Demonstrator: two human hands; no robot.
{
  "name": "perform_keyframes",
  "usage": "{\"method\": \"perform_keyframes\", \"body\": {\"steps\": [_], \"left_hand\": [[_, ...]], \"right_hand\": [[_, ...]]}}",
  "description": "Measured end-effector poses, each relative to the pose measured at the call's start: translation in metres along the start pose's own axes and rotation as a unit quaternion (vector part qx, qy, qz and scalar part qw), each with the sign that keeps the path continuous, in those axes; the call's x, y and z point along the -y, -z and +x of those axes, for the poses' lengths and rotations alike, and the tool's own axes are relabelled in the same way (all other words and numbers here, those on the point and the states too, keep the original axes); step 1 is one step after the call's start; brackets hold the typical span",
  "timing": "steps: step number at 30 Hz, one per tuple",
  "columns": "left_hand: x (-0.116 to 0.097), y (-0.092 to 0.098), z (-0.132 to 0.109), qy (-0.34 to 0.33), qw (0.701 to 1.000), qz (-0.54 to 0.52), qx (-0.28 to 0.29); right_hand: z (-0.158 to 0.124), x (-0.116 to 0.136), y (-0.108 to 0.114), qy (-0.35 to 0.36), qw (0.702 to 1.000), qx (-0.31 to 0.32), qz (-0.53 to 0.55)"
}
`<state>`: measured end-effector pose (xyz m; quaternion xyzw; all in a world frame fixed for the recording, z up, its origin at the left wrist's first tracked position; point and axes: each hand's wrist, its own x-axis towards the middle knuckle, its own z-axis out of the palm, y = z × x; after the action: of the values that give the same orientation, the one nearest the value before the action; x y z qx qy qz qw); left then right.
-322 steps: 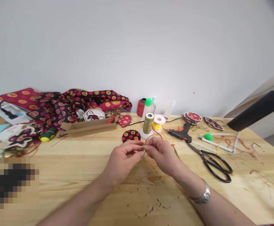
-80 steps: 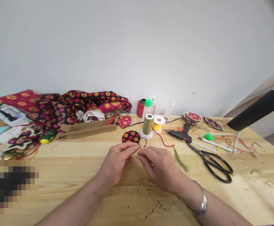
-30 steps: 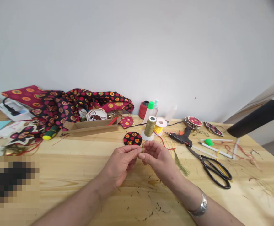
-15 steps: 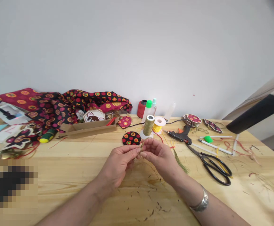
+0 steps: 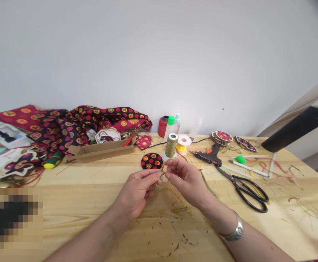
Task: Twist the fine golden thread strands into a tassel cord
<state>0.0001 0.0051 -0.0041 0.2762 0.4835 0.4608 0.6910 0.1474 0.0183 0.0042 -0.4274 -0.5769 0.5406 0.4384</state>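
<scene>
My left hand [image 5: 141, 187] pinches a short olive-gold cord [image 5: 163, 168] between thumb and fingertips. Opposite it, my right hand [image 5: 186, 182] has its thumb and forefinger closed on the same cord, and a silver bracelet [image 5: 236, 229] circles that wrist. Part of the cord is hidden by the fingers. Just behind the hands lie a round black patch with red and orange dots [image 5: 151, 161] and an upright olive thread spool [image 5: 172, 145]. A green tassel [image 5: 209, 185] rests on the table by my right hand.
Black-handled scissors [image 5: 250, 191], a glue gun [image 5: 209, 155] and white pens [image 5: 248, 168] lie to the right. A yellow thread spool [image 5: 182, 145] and bottles [image 5: 170, 127] stand behind. Patterned fabric [image 5: 93, 118] and a long cardboard box [image 5: 101, 151] are at the left. Dark scraps [image 5: 184, 240] dot the near tabletop.
Both hands keep their hold on the cord, with small finger shifts; the right fingertips sit a little farther from the left ones. The view has shifted slightly.
</scene>
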Motion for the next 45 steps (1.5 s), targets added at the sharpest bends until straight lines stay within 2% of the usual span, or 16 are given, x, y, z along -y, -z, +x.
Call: {"method": "perform_keyframes", "body": {"steps": [2, 6, 8, 14, 26, 35, 45], "left_hand": [[-0.0004, -0.0001, -0.0006, 0.001, 1.000, -0.004, 0.001], [-0.0002, -0.0003, -0.0024, 0.004, 1.000, -0.002, 0.005], [0.0003, -0.0004, -0.0031, 0.005, 1.000, 0.006, 0.013], [0.0001, -0.0007, -0.0038, 0.005, 1.000, 0.022, 0.022], [0.0020, -0.0014, -0.0035, -0.007, 0.997, 0.069, 0.025], [0.0018, -0.0017, -0.0053, -0.016, 0.996, 0.071, 0.054], [0.0003, 0.0004, -0.0047, -0.015, 0.995, 0.035, 0.088]], "right_hand": [[-0.0007, 0.0004, 0.0012, -0.001, 1.000, 0.017, 0.005], [-0.0019, 0.0005, 0.0014, -0.052, 0.990, 0.082, 0.105], [-0.0017, 0.0005, 0.0009, -0.074, 0.985, 0.089, 0.129], [-0.0002, -0.0017, 0.0009, -0.074, 0.991, 0.075, 0.086], [0.0014, 0.0002, 0.0021, -0.059, 0.998, 0.000, 0.001], [0.0004, 0.0025, 0.0036, -0.017, 0.995, 0.003, -0.094], [0.0001, 0.0004, 0.0047, 0.003, 0.993, -0.001, -0.122]]}}
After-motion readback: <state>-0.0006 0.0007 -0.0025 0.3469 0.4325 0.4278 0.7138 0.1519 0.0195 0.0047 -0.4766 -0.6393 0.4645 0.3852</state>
